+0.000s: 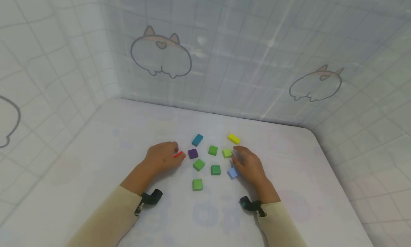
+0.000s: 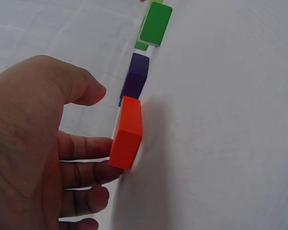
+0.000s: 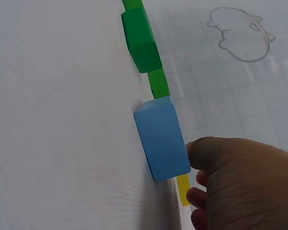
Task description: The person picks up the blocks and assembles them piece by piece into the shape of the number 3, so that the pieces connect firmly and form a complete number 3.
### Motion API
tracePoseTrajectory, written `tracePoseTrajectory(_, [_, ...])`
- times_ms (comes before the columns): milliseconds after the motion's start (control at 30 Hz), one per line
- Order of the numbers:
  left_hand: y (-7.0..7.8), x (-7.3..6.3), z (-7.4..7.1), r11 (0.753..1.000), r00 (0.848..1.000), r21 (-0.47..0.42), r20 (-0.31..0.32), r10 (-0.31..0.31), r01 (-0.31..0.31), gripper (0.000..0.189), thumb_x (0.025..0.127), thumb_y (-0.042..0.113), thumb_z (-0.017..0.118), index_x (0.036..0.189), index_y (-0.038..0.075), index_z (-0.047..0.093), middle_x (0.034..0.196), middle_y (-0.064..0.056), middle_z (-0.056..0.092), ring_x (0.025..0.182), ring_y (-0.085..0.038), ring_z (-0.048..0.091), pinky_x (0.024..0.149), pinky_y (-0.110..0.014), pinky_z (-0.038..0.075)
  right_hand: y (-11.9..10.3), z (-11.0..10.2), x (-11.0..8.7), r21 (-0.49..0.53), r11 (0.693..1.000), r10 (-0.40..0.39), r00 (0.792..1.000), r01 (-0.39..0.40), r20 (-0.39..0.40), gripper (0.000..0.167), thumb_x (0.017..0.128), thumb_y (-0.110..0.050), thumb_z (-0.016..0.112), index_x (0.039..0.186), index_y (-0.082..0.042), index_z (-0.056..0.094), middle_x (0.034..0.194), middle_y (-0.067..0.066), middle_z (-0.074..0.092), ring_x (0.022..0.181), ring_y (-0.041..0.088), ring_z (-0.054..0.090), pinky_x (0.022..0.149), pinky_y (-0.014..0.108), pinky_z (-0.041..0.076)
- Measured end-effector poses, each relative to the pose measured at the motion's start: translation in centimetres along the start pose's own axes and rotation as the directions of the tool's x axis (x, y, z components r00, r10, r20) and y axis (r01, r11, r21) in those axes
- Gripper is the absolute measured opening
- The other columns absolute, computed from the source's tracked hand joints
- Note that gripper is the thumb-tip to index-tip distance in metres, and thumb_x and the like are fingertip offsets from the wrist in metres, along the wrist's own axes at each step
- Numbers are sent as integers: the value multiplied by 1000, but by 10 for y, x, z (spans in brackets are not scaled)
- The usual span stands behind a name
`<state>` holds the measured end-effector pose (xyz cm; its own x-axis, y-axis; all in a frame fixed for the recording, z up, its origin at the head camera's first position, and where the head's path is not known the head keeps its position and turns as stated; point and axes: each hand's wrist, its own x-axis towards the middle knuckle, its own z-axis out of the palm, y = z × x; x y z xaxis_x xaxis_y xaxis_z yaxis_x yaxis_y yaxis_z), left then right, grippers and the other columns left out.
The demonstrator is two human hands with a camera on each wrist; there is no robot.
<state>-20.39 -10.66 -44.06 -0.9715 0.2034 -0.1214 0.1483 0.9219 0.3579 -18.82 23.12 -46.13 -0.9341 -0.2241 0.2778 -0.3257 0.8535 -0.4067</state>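
Observation:
My left hand [image 1: 163,157] is at the left of a group of coloured blocks. Its fingertips meet the side of a red block [image 2: 127,134], while the thumb stays apart from it in the left wrist view. A purple block [image 1: 193,153] lies just beyond the red one. On the right side, my right hand [image 1: 248,165] has thumb and fingers parted beside a lime block [image 1: 227,153]. Nearer the wrist sits a light blue block [image 3: 162,139], which overlaps the thumb and hides the lime block in the right wrist view.
Between the hands lie several green blocks, among them a dark green block [image 1: 216,170] and a nearer green block [image 1: 197,184]. Farther back are a teal block [image 1: 197,140] and a yellow block [image 1: 233,138]. A patterned wall [image 1: 218,79] rises behind the white table [image 1: 128,115].

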Motion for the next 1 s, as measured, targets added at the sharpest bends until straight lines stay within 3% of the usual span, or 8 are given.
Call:
tracePoseTrajectory(333, [4, -3, -7, 1000, 998, -16, 59, -13, 14, 32, 88, 41, 62, 97, 11, 63, 80, -1, 61, 74, -21, 56, 67, -37, 49, -4, -4, 8, 59, 998, -3, 996, -2, 87, 39, 93, -20, 70, 130, -10, 64, 136, 5, 62, 131, 25, 54, 108, 45, 43])
tracePoseTrajectory(700, [5, -4, -6, 999, 995, -18, 94, -33, 35, 26, 85, 34, 69, 96, 11, 61, 81, -1, 60, 76, -20, 55, 67, -35, 48, -3, -2, 16, 109, 992, 46, 985, -65, 166, 39, 91, -18, 73, 129, -11, 64, 137, 5, 60, 133, 25, 52, 110, 44, 41])
tracePoseTrajectory(1000, [4, -3, -6, 1000, 997, 6, 79, -11, 10, 24, 84, 31, 69, 97, 12, 62, 81, -1, 59, 77, -20, 54, 67, -35, 48, -1, 0, 18, 137, 989, 25, 981, -51, 191, 39, 93, -15, 70, 131, -9, 63, 139, 6, 58, 136, 27, 48, 113, 46, 37])
